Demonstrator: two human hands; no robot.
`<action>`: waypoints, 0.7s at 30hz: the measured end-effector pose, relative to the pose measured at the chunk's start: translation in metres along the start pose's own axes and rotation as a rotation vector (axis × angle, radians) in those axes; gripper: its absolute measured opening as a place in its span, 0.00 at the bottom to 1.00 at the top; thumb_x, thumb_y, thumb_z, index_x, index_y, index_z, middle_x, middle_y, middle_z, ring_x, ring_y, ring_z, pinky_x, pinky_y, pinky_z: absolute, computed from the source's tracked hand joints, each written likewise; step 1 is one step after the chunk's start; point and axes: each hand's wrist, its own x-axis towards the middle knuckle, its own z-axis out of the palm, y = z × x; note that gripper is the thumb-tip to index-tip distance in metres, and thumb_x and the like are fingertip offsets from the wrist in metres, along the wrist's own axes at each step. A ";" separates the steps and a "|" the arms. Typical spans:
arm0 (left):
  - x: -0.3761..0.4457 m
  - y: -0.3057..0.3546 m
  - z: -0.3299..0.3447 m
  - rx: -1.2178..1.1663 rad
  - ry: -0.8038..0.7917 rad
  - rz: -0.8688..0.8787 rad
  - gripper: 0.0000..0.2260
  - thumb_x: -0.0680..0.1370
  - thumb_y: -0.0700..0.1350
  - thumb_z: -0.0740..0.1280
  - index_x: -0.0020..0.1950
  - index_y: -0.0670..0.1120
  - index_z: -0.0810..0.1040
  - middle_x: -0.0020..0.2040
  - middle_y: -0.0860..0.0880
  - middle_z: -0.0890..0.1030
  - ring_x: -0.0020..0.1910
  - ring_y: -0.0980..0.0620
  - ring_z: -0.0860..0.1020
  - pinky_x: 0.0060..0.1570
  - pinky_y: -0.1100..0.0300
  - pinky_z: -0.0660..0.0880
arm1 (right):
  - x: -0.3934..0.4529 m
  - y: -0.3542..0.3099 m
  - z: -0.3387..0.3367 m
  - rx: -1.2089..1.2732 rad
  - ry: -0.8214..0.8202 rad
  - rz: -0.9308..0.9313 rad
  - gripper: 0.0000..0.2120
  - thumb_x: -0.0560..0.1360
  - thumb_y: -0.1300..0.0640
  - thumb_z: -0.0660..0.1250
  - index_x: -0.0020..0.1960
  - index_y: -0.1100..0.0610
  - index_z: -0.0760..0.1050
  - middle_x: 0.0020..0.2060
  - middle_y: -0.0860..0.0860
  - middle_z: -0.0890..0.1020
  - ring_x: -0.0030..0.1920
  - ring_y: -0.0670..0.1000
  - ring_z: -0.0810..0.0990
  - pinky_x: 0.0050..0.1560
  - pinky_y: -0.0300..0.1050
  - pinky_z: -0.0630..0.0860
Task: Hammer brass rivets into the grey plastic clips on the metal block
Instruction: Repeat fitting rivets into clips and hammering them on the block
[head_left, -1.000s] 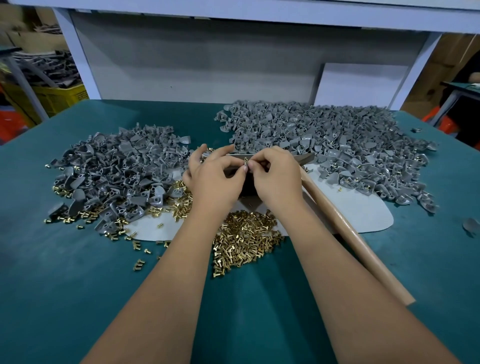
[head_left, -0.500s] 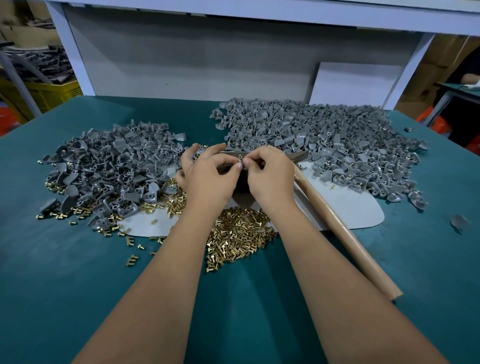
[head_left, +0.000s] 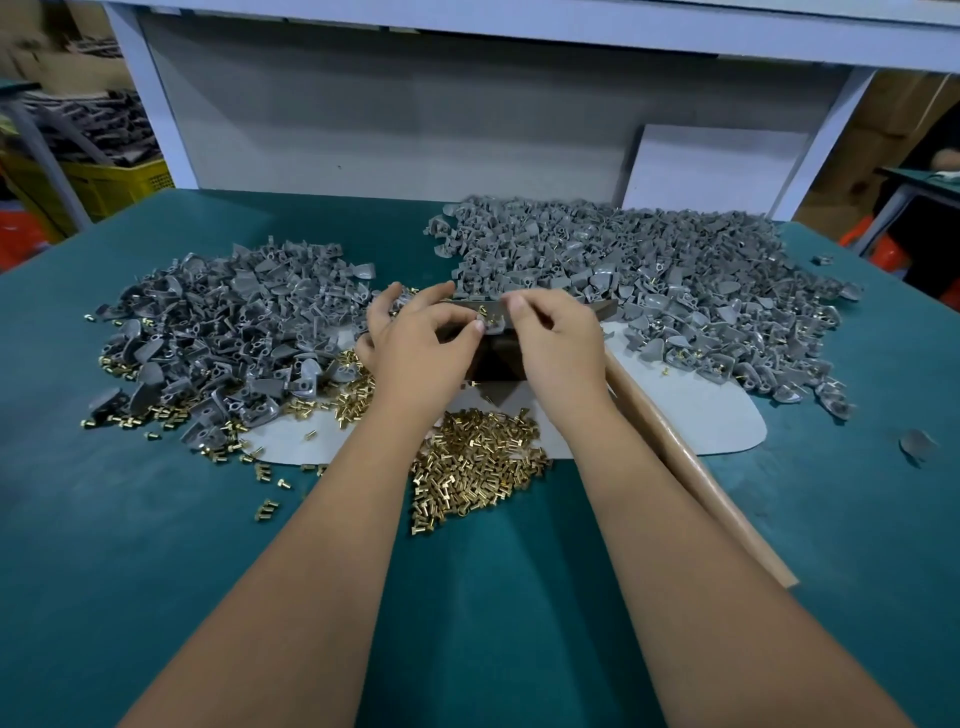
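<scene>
- The dark metal block (head_left: 491, 364) stands at the middle of the green tabletop (head_left: 156, 545), just past my wrists, so both hands can work over its top edge.
- On that edge sits one grey plastic clip (head_left: 496, 323); a brass rivet (head_left: 483, 310) shows at it. Whether the rivet is already seated in the hole I cannot tell.
- My left hand (head_left: 421, 343) reaches in from the left, its grip narrow, thumb and forefinger pinched at the clip, I judge to steady it on the block.
- My right hand (head_left: 556, 338) mirrors it from the right, fingers curled and pinched close at the same spot. What exactly it holds is too small to see.
- Loose brass rivets (head_left: 478, 467) lie heaped just this side of the block, between my forearms, close for quick picking.
- A pile of grey clips (head_left: 223, 322) lies to the left with rivets scattered along its near edge; a larger pile (head_left: 649, 260) spreads to the right and behind.
- A pale mat (head_left: 717, 415) lies under the block.
- A wooden hammer handle (head_left: 691, 467) lies slanted beside my right forearm; its head is hidden behind my hand. It lies unheld, so I judge the hammering is yet to come.
</scene>
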 end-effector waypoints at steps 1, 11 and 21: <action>0.000 0.000 0.000 -0.010 -0.003 -0.006 0.08 0.77 0.54 0.69 0.39 0.64 0.77 0.67 0.65 0.73 0.74 0.55 0.53 0.57 0.58 0.46 | 0.001 0.000 -0.003 -0.007 0.046 0.010 0.10 0.79 0.55 0.61 0.52 0.52 0.81 0.47 0.45 0.80 0.48 0.43 0.76 0.48 0.40 0.71; -0.001 0.000 -0.001 -0.034 -0.002 -0.021 0.05 0.77 0.53 0.70 0.41 0.61 0.80 0.66 0.65 0.74 0.74 0.55 0.54 0.61 0.55 0.48 | -0.011 0.019 -0.050 -0.915 -0.059 0.221 0.17 0.78 0.49 0.60 0.55 0.62 0.76 0.54 0.60 0.77 0.55 0.62 0.75 0.43 0.48 0.67; -0.002 -0.001 0.002 0.057 0.044 -0.016 0.03 0.76 0.56 0.69 0.42 0.63 0.79 0.67 0.64 0.74 0.73 0.55 0.55 0.63 0.53 0.48 | -0.003 -0.012 -0.063 -0.654 0.037 0.206 0.08 0.79 0.54 0.60 0.53 0.57 0.65 0.34 0.47 0.71 0.33 0.52 0.70 0.29 0.44 0.59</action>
